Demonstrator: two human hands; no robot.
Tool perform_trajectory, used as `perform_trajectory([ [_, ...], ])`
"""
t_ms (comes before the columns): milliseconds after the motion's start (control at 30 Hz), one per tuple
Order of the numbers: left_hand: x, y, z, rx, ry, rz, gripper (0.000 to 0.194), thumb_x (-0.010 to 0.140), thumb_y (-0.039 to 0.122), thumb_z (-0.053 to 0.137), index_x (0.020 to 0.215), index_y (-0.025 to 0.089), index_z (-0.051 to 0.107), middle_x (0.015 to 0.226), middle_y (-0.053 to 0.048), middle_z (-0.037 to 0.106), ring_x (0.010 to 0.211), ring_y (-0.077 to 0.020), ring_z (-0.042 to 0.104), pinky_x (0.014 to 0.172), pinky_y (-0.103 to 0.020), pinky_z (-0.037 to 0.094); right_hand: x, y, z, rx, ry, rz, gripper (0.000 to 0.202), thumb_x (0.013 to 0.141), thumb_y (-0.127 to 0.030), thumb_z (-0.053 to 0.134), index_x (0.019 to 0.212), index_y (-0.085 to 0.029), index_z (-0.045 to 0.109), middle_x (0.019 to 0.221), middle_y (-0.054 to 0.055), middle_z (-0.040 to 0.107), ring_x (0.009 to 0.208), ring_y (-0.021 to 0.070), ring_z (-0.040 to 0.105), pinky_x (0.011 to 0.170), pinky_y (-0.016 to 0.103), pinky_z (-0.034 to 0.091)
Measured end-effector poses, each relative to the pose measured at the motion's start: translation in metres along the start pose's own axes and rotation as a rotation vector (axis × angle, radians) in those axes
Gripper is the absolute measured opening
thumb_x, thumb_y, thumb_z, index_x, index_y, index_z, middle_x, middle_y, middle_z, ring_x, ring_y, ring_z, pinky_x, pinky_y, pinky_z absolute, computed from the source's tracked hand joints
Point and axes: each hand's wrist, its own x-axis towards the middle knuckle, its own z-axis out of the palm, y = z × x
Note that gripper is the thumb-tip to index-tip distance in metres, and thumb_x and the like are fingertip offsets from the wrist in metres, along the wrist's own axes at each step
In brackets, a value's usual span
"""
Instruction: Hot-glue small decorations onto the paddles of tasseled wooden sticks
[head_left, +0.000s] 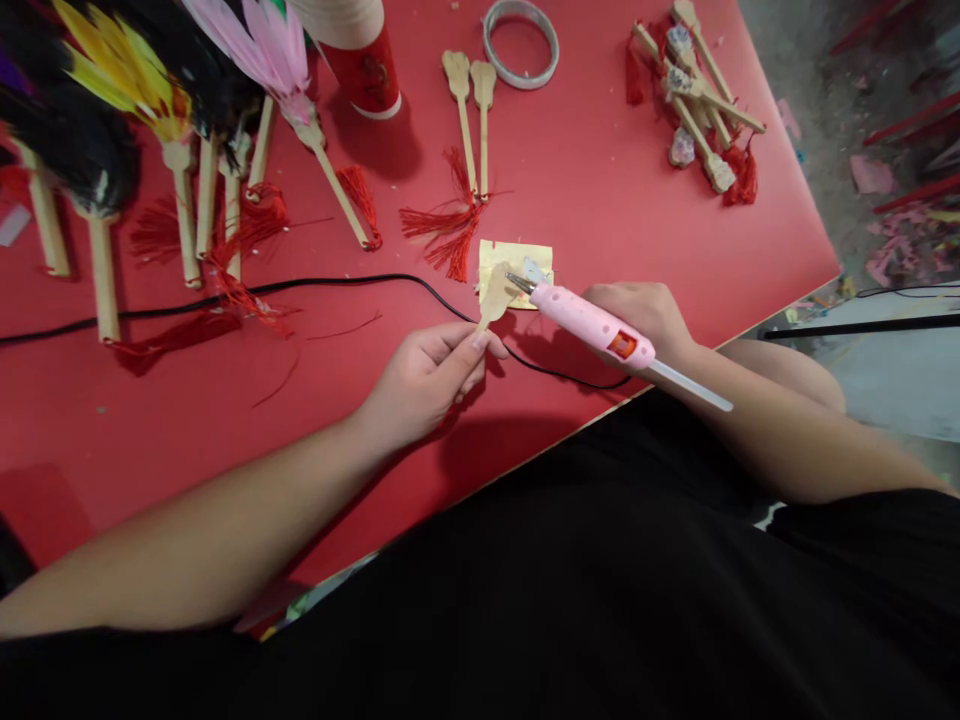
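My left hand (442, 375) pinches the narrow end of a small pale wooden piece (496, 295), its wide end pointing away from me. My right hand (637, 310) is wrapped round a pink glue gun (589, 320), which hides part of its fingers. The gun's metal tip is at the wide end of the wooden piece; whether they touch I cannot tell. A clear glue stick (694, 385) sticks out of the gun's back. Beneath the tip lies a yellowish square pad (536, 257) on the red table (337, 400).
Feathered sticks (184, 205) with red tassels lie at the left. A red and white cup (367, 70), two wooden sticks (484, 125) and a tape roll (553, 50) are farther back. More sticks (701, 115) lie back right. A black cord (337, 280) crosses the table.
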Motion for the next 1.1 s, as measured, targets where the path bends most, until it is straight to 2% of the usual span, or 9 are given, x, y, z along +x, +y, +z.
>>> perform_trajectory([
  [67, 0.000, -0.001, 0.000, -0.003, -0.001, -0.004, 0.058, 0.100, 0.073, 0.096, 0.096, 0.018, 0.081, 0.056, 0.008, 0.044, 0.047, -0.0082, 0.034, 0.047, -0.024, 0.029, -0.001, 0.000, -0.001, -0.071, -0.035, -0.106, 0.030, 0.109, -0.039, 0.060, 0.113, -0.023, 0.084, 0.089, 0.007, 0.079, 0.078, 0.0235, 0.067, 0.075, 0.036, 0.044],
  [133, 0.001, 0.000, 0.000, 0.003, -0.010, 0.003, 0.058, 0.100, 0.073, 0.096, 0.093, 0.018, 0.080, 0.056, 0.008, 0.045, 0.047, -0.0082, 0.035, 0.047, -0.024, 0.030, -0.001, -0.003, -0.002, -0.144, -0.064, -0.146, 0.032, 0.111, -0.039, 0.060, 0.119, -0.023, 0.087, 0.094, 0.008, 0.082, 0.083, 0.0253, 0.069, 0.078, 0.038, 0.046],
  [433, 0.000, 0.001, 0.001, 0.062, 0.016, 0.024, 0.054, 0.103, 0.070, 0.093, 0.095, 0.018, 0.082, 0.056, 0.007, 0.047, 0.049, -0.0088, 0.037, 0.047, -0.024, 0.031, 0.003, -0.018, -0.004, -0.354, -0.160, -0.127, 0.026, 0.113, -0.028, 0.061, 0.112, -0.023, 0.086, 0.093, 0.009, 0.084, 0.080, 0.0257, 0.066, 0.077, 0.040, 0.039],
  [667, 0.000, -0.003, 0.000, 0.050, 0.000, 0.055, 0.054, 0.104, 0.069, 0.093, 0.095, 0.018, 0.082, 0.057, 0.007, 0.047, 0.050, -0.0090, 0.039, 0.049, -0.024, 0.035, 0.007, -0.019, -0.009, -0.397, -0.229, -0.068, 0.022, 0.112, -0.024, 0.068, 0.123, -0.024, 0.086, 0.099, 0.008, 0.086, 0.087, 0.0268, 0.072, 0.077, 0.038, 0.038],
  [933, 0.001, -0.005, -0.002, 0.010, -0.029, 0.062, 0.054, 0.105, 0.072, 0.092, 0.094, 0.019, 0.083, 0.054, 0.008, 0.044, 0.049, -0.0094, 0.037, 0.047, -0.023, 0.037, 0.009, -0.013, -0.008, -0.405, -0.218, -0.062, 0.027, 0.109, -0.019, 0.066, 0.128, -0.024, 0.085, 0.101, 0.009, 0.087, 0.090, 0.0287, 0.076, 0.079, 0.037, 0.043],
  [1100, 0.001, -0.003, -0.001, 0.011, -0.026, 0.058, 0.054, 0.105, 0.072, 0.092, 0.092, 0.020, 0.083, 0.053, 0.008, 0.043, 0.049, -0.0094, 0.038, 0.047, -0.021, 0.038, 0.008, -0.007, -0.008, -0.412, -0.166, -0.031, 0.024, 0.104, -0.019, 0.067, 0.122, -0.022, 0.083, 0.098, 0.009, 0.085, 0.086, 0.0286, 0.074, 0.078, 0.038, 0.041],
])
